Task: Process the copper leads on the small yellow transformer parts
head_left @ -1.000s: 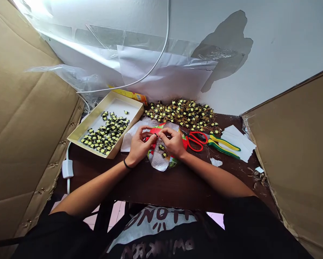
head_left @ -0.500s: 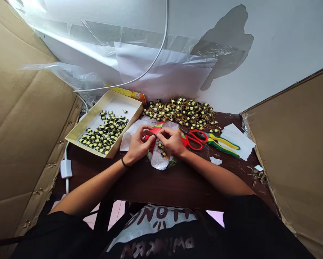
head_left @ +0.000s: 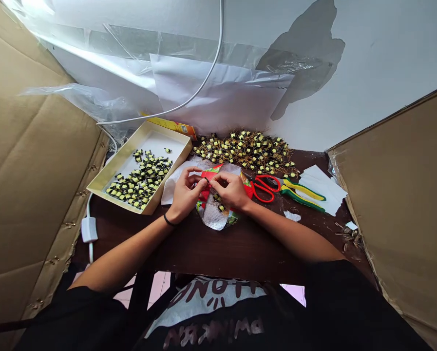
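Observation:
My left hand [head_left: 184, 194] and my right hand [head_left: 231, 190] meet fingertip to fingertip over an opened foil snack wrapper [head_left: 215, 214] on the dark table [head_left: 211, 248]. Both pinch one small black and yellow component [head_left: 207, 181] between them. A couple more of these parts lie on the wrapper under my right hand. A heap of the same components with thin wire leads [head_left: 248, 150] lies just behind my hands. A shallow cream box [head_left: 167, 168] at the left holds several more components [head_left: 141, 178].
Red-handled scissors [head_left: 264, 187] and green-yellow pliers [head_left: 302, 192] lie right of my hands, with white paper pieces [head_left: 322, 187] beyond. Cardboard walls [head_left: 31, 161] close in both sides. A white cable with a switch [head_left: 89, 229] hangs at the left; plastic sheeting [head_left: 218, 92] backs the table.
My hands have stayed together over the wrapper, with small finger movements on the component. The view has shifted slightly.

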A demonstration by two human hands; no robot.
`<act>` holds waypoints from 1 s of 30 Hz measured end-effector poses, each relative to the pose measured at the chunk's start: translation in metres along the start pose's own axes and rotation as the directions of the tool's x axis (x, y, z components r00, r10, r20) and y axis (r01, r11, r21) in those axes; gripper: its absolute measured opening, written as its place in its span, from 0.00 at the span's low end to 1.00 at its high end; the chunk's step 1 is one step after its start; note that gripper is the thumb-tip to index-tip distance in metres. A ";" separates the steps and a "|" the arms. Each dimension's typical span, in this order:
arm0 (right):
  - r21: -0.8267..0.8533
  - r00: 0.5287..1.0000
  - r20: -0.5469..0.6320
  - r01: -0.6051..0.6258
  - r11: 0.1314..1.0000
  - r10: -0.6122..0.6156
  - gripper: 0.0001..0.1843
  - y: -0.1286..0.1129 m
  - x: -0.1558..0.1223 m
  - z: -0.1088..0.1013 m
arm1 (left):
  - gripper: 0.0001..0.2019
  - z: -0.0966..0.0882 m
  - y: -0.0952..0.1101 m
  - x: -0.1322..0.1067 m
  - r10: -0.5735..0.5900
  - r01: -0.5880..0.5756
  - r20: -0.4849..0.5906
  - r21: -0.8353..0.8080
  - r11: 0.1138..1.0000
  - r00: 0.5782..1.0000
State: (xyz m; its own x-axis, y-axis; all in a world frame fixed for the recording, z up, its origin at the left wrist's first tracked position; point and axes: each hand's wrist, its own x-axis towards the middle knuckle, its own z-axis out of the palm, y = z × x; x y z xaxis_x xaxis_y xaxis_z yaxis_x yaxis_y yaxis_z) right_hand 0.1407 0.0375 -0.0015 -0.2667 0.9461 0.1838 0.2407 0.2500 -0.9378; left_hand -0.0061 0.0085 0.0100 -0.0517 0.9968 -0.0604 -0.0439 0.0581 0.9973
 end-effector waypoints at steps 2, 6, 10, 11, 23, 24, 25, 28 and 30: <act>0.002 1.000 0.019 0.022 1.000 -0.022 0.10 0.001 0.000 -0.002 | 0.21 0.000 0.000 0.000 0.005 -0.004 -0.024 0.019 1.000 1.000; -0.015 0.998 0.010 0.066 0.998 -0.066 0.10 0.000 -0.002 -0.005 | 0.20 0.001 0.001 0.000 0.010 -0.008 -0.040 0.056 0.998 0.999; -0.037 0.993 0.027 0.115 0.993 -0.114 0.10 -0.003 -0.004 -0.004 | 0.19 0.004 0.000 -0.002 0.047 -0.038 -0.053 0.153 0.987 0.998; -0.019 0.993 0.030 0.118 0.993 -0.118 0.09 -0.003 -0.005 -0.004 | 0.18 0.004 0.000 -0.003 0.056 -0.045 -0.058 0.174 0.984 0.997; 0.277 0.995 0.016 -0.103 0.955 0.103 0.13 0.008 0.002 -0.002 | 0.22 0.008 0.004 -0.005 -0.025 0.029 -0.042 0.096 0.995 0.999; 0.281 0.994 0.021 -0.109 0.953 0.108 0.13 0.008 0.002 -0.002 | 0.23 0.008 0.004 -0.005 -0.027 0.030 -0.037 0.088 0.996 0.999; 0.282 0.993 0.026 -0.116 0.952 0.113 0.14 0.008 0.002 -0.002 | 0.23 0.008 0.004 -0.005 -0.027 0.030 -0.032 0.081 0.996 0.999; 0.272 0.992 0.039 -0.127 0.954 0.121 0.14 0.008 0.003 -0.001 | 0.23 0.008 0.004 -0.005 -0.026 0.028 -0.025 0.067 0.997 0.999; 0.260 0.992 0.048 -0.128 0.957 0.119 0.14 0.008 0.003 -0.002 | 0.23 0.007 0.003 -0.004 -0.022 0.024 -0.020 0.068 0.997 1.000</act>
State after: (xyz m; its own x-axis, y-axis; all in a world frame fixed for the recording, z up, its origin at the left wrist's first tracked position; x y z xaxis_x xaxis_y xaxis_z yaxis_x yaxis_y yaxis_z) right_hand 0.1432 0.0427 -0.0076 -0.2803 0.9582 0.0564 0.0213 0.0650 -0.9977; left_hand 0.0008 0.0046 0.0139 -0.0702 0.9940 -0.0833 0.0224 0.0851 0.9961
